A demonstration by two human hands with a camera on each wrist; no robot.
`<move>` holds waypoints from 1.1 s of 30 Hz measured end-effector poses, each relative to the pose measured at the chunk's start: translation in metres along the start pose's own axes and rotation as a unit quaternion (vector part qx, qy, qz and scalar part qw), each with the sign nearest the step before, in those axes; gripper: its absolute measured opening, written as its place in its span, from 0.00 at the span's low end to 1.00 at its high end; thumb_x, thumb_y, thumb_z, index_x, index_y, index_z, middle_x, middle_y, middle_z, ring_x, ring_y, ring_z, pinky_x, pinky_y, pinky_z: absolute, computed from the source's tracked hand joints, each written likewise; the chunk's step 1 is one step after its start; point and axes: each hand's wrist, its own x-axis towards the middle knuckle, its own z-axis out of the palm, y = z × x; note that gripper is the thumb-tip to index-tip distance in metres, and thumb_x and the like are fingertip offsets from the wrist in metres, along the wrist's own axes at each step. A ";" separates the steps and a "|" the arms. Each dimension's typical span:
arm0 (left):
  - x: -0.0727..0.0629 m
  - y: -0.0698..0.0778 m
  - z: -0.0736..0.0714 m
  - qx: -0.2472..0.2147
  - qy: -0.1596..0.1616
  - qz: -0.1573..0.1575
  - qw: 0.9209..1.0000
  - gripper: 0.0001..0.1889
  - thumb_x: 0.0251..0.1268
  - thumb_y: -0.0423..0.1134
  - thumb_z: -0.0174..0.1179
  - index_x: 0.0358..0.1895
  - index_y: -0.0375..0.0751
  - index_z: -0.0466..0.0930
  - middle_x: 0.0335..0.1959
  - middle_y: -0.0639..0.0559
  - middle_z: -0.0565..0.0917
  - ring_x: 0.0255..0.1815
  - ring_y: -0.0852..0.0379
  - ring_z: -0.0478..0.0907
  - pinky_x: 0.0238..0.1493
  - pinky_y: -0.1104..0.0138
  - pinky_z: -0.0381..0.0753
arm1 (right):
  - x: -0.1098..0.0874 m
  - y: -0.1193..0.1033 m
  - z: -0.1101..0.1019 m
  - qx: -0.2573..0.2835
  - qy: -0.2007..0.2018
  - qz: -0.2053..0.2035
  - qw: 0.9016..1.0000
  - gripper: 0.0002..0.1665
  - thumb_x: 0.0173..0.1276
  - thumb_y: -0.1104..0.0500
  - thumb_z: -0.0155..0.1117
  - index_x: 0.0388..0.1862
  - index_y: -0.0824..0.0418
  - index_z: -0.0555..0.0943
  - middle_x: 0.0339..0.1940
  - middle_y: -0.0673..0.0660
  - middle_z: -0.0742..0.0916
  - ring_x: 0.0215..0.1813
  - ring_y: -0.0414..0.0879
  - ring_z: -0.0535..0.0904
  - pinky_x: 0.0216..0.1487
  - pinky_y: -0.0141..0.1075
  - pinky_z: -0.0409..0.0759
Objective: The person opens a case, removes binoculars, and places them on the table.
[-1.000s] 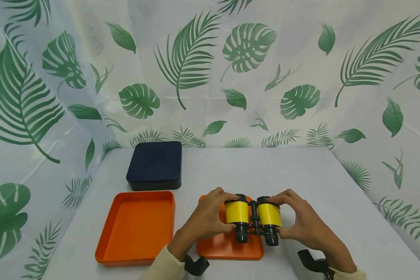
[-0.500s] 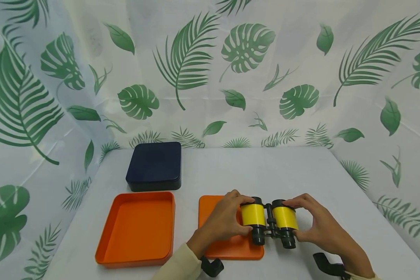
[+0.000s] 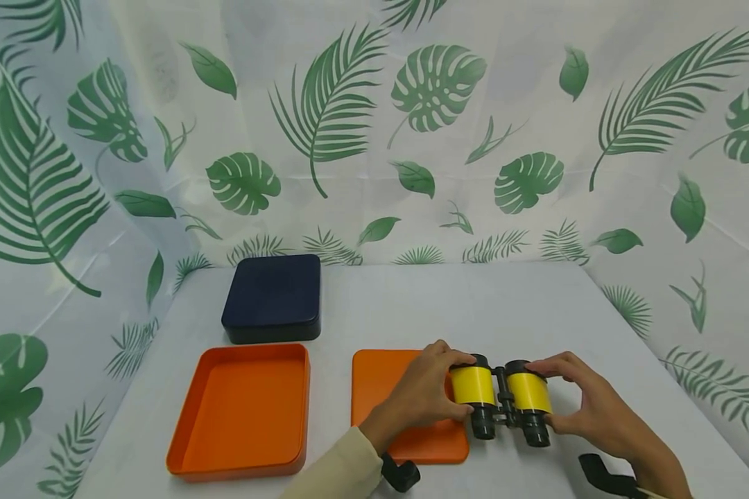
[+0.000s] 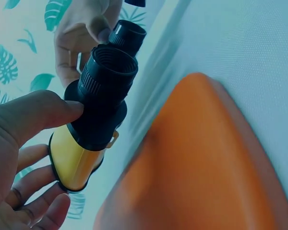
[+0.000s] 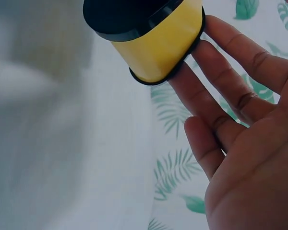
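Yellow and black binoculars [image 3: 476,385] are held between both hands, over the right edge of an orange lid-like panel [image 3: 374,388] and the white table. My left hand [image 3: 421,391] pinches the left barrel, thumb at the eyepiece end and fingers at the far end. On the other barrel, my right hand [image 3: 599,405] has the same kind of grip. In the left wrist view the black eyepiece [image 4: 110,67] faces the camera, with the thumb against its base. The right wrist view shows fingertips against the rim of the yellow barrel [image 5: 158,52].
Left of the panel stands a shallow orange box [image 3: 243,409] with raised walls. Behind it lies a dark navy case [image 3: 273,294]. A leaf-printed white curtain [image 3: 362,138] rises behind the white table [image 3: 462,305].
Both hands have carried the binoculars to the right, from over the orange panel to its right edge and beyond. More of the panel now shows. The box and case stay put.
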 end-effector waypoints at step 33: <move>0.033 0.010 0.049 0.030 -0.001 -0.011 0.999 0.37 0.54 0.52 0.83 0.69 0.60 0.81 0.50 0.63 0.78 0.46 0.70 0.70 0.47 0.80 0.73 | -0.009 0.046 -0.013 0.021 -0.045 0.055 0.997 0.46 0.46 0.66 0.85 0.67 0.52 0.80 0.64 0.56 0.81 0.62 0.34 0.72 0.60 0.71 0.73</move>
